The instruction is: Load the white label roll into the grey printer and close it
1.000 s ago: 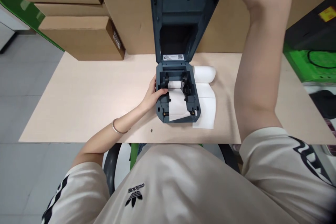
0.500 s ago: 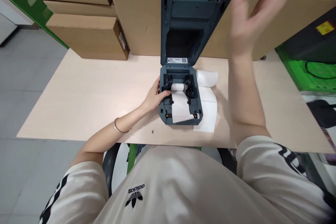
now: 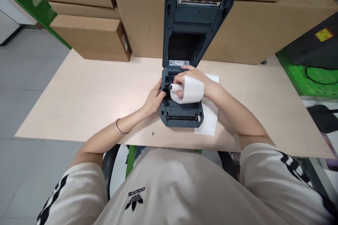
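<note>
A dark label printer (image 3: 182, 121) stands on the table with its lid (image 3: 194, 21) tipped up and back. My left hand (image 3: 154, 99) grips the printer's left side wall, thumb over the rim. Above the open bay, my right hand (image 3: 194, 74) has its fingers closed on a small roll of white label paper (image 3: 194, 91); the loose end curls around the fingers. The dark roller (image 3: 182, 117) at the bay's front shows bare. To the printer's right, another white paper roll (image 3: 213, 77) lies on the table, with a flat strip (image 3: 208, 123) running toward me.
Cardboard boxes (image 3: 142, 24) form a wall behind the printer, and a smaller box (image 3: 89, 38) stands at the back left. A green tray (image 3: 317, 77) with a black cable is at the right. A tiny dark scrap (image 3: 153, 133) lies near the table's front edge.
My right hand has come down from beside the raised lid to the bay and taken hold of the paper roll. The paper has lifted off the front roller. My left hand stays on the printer.
</note>
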A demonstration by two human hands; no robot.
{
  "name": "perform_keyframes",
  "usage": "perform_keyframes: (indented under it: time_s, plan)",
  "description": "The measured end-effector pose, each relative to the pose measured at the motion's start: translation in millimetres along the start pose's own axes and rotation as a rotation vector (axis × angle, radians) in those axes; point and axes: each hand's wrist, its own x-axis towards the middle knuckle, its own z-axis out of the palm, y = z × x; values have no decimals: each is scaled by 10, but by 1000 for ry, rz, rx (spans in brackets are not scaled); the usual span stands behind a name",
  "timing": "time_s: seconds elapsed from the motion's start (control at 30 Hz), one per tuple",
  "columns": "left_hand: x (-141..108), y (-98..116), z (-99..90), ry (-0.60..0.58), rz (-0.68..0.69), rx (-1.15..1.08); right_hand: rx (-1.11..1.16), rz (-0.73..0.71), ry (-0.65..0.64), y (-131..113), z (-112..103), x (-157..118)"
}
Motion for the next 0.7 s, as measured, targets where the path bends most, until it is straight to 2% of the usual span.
perform_keyframes:
  time_s: [0.1,0.17,0.23,0.33,0.4,0.47,0.53,0.6,0.67,0.7]
  plan:
    - [4,-2,2,-14,31,19,142,107,79,39,-474,-361]
    - [3,-8,3,-13,34,22,179,165,137,229,-750,-666]
    - [2,-16,4,-1,16,18,162,245,141,539,-898,-958]
    - [-1,-29,6,8,6,-1,118,445,68,1045,-828,-1243]
    - [0,-38,8,14,8,-11,109,615,-75,1288,-647,-1294]
    - [3,-50,9,24,0,-8,85,749,-215,1411,-446,-1258]
    - [8,-64,9,28,-3,-1,49,799,-276,1418,-300,-1186]
    - [12,-76,6,22,11,12,17,797,-272,1314,-247,-1130]
    - [13,-82,1,11,32,38,-53,769,-164,1091,-284,-1120]
    - [13,-81,-1,6,38,53,-113,727,-46,936,-325,-1137]
